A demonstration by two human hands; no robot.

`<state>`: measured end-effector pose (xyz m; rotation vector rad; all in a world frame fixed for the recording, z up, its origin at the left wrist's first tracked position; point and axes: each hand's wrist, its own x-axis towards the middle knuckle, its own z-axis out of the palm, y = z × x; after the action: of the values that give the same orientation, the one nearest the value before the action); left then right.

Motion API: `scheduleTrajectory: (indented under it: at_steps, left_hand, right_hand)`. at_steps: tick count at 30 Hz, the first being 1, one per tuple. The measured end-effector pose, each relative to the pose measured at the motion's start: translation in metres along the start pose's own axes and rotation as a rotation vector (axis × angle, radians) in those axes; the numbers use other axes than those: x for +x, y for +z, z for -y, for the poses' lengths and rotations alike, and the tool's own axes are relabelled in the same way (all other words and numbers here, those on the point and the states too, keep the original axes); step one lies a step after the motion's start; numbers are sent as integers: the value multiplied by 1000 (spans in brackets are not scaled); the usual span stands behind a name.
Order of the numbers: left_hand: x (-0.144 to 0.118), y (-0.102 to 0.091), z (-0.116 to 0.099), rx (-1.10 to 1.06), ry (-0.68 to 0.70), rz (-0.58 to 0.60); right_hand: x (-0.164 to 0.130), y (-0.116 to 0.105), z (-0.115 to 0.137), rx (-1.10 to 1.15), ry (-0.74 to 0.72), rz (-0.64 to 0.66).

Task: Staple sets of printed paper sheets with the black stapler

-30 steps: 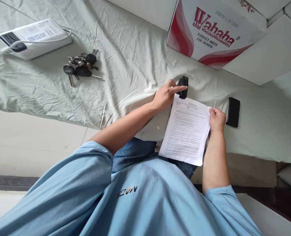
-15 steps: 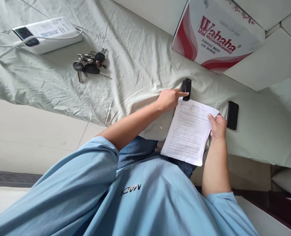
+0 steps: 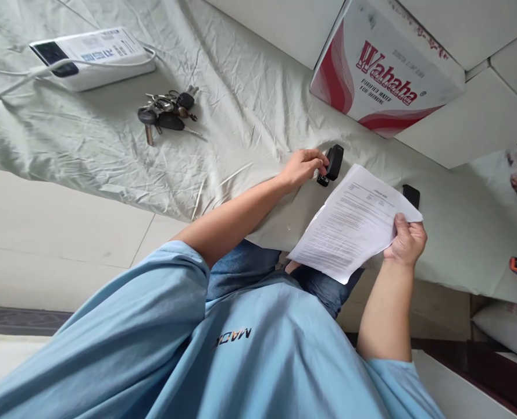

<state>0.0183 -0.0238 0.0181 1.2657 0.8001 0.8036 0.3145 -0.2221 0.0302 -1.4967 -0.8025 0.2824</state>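
Paper (image 3: 356,224) rightward; clear of stapler (image 3: 335,162)

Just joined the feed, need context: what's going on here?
The person's right hand grips printed paper near its right-hand corner. The left hand has its fingers at what looks like a black stapler. In the picture, the paper sits apart from the stapler and partly covers a black phone. Keys lie off to the left.
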Motion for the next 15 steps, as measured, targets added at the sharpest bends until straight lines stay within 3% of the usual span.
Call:
scheduleTrajectory:
  at_steps: [4,8,11,15]
  left_hand:
    - [-4,-5,-7,-19,-42,89]
    - [-3,-12,-1,179,54,196]
    - [2,-16,9,250,136,185]
    - [11,-13,22,198,199,103]
  right_hand:
    - [31,36,-9,-42,-40,58]
    - [46,56,-20,-21,-50,110]
    - [38,56,-27,28,-22,121]
    - [7,43,-39,63,51,150]
